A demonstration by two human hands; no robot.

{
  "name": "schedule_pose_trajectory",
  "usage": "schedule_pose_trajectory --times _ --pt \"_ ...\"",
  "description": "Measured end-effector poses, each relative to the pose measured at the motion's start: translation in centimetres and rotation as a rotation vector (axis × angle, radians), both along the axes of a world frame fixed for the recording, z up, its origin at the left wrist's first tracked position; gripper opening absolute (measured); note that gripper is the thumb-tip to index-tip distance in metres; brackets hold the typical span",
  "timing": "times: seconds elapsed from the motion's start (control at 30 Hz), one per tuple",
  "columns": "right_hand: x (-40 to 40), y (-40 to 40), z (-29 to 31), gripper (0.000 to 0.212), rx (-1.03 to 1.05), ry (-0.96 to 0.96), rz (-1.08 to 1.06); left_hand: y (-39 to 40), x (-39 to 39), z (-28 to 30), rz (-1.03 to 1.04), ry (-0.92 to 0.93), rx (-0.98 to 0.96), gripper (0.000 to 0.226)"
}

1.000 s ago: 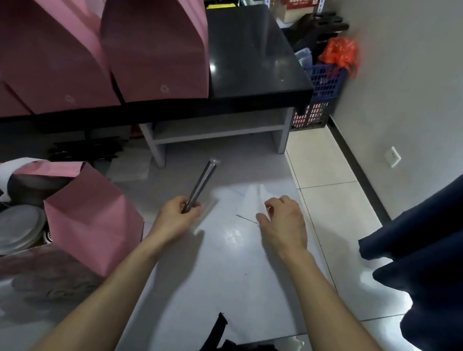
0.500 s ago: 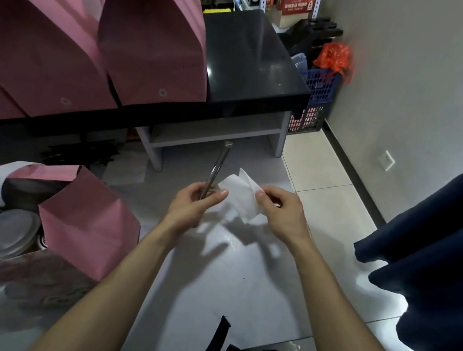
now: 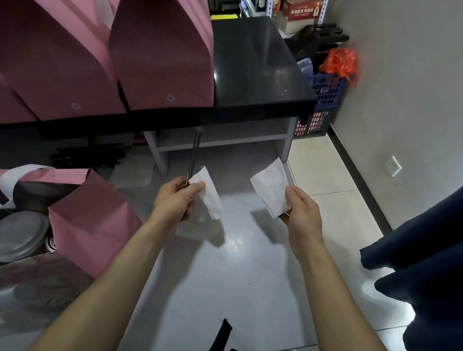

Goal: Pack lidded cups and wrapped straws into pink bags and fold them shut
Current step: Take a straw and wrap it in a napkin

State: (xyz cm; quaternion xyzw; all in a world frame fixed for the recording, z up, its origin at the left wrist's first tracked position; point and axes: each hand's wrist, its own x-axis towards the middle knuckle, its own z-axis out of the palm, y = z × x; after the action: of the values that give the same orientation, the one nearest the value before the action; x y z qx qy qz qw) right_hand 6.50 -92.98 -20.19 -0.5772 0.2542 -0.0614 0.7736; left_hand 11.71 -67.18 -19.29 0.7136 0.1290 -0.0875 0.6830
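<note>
**Straw and paper held apart over the floor**

The left hand [image 3: 174, 201] pinches a thin dark wrapped straw [image 3: 194, 156], standing upright above its curled fingers, plus a white paper piece [image 3: 208, 194]. The right hand [image 3: 303, 215] pinches another white paper sheet [image 3: 271, 186] between thumb and fingers, well apart.

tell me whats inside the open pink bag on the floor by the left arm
Inside the open pink bag one grey round cup lid shows, with a second cup's edge beside it. The bag's wall hides the cups' bodies and anything deeper.
</note>
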Motion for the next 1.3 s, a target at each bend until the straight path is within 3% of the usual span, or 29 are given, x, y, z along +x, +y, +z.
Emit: schedule_pose_trajectory --times 0.13,0.27,0.37,0.47,0.63,0.77,0.87,0.97,1.13,1.3 --pt "0.1 0.1 0.5 0.027 0.096 0.013 -0.017 0.0 0.0 0.7 -0.044 -0.061 0.070 0.011" --pt "0.2 0.4 0.2 0.029 0.249 0.002 0.037 -0.3 0.2 1.3 -0.027 -0.048 0.005 0.013" --pt "0.3 0.5 -1.0 0.020 -0.029 0.031 0.078 -0.1 -0.1 2.0 -0.136 -0.083 -0.006 0.012" --pt "0.4 0.4 -1.7 0.025 -0.345 0.021 0.115 0.6 -0.8 3.2 -0.431 -0.131 -0.030 0.013" --pt "0.6 1.4 -0.1 0.034 -0.492 -0.104 0.285 -0.2 -0.9 5.2 -0.739 -0.247 0.117 0.016" --pt "-0.2 2.4 1.6 0.050 -0.312 -0.121 0.403 -1.6 -0.2 5.0 -0.587 -0.248 0.229 0.011" --pt "-0.8 2.5 1.6 0.023 -0.435 -0.158 0.476 -1.9 0.2 4.2 -0.434 -0.242 0.206 0.013" --pt "-0.8 2.6 1.1 0.008 -0.623 -0.051 0.326 -1.8 0.2 3.8 -0.333 -0.228 0.257 0.022" --pt "0.1 1.1 1.1 0.014 -0.609 0.066 0.074 -1.0 0.3 2.7 -0.319 -0.232 0.266 0.012" --pt "0.7 2.7 3.0 0.018 -0.545 -0.101 0.070 -2.2 -0.7 1.9 -0.344 -0.260 0.182 0.005"
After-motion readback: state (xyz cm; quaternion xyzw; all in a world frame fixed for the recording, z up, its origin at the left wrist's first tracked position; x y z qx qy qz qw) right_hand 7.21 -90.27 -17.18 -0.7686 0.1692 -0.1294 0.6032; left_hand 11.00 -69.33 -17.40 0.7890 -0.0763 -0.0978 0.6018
